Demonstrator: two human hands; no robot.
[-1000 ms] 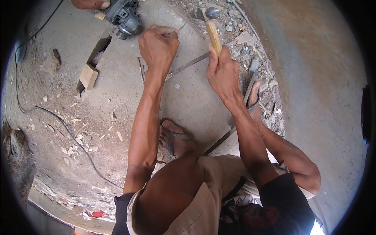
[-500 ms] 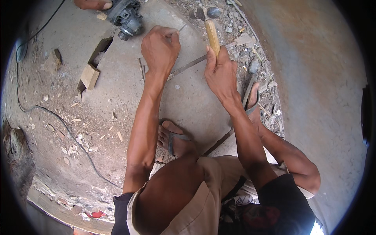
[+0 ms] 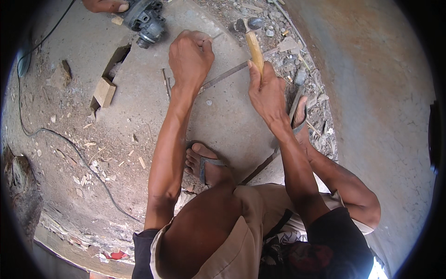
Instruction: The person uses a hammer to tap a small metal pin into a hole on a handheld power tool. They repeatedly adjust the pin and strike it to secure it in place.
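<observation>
My right hand [image 3: 268,96] is wrapped round the wooden handle of a hammer [image 3: 254,49], its thumb lying along the handle. The dark metal head points away from me, above the slab's far right side. On the left, my left hand [image 3: 189,56] is closed in a pinch by the concrete slab [image 3: 223,121]. A thin metal rod [image 3: 217,35] sticks out past its fingertips; the rest is hidden by the hand. A narrow dark strip [image 3: 227,73] crosses the slab between my hands. Two thin rods [image 3: 165,83] lie beside my left wrist.
Another person's hand [image 3: 106,5] rests on a grey power tool [image 3: 147,25] at the far left. A wooden block [image 3: 105,92] sits in a slot in the concrete. A black cable [image 3: 76,149] curves along the left. Rubble [image 3: 304,76] lines the wall [image 3: 371,107] on the right.
My right hand and the hammer have shifted slightly right and back toward me. My left hand stays nearly in place, still pinched.
</observation>
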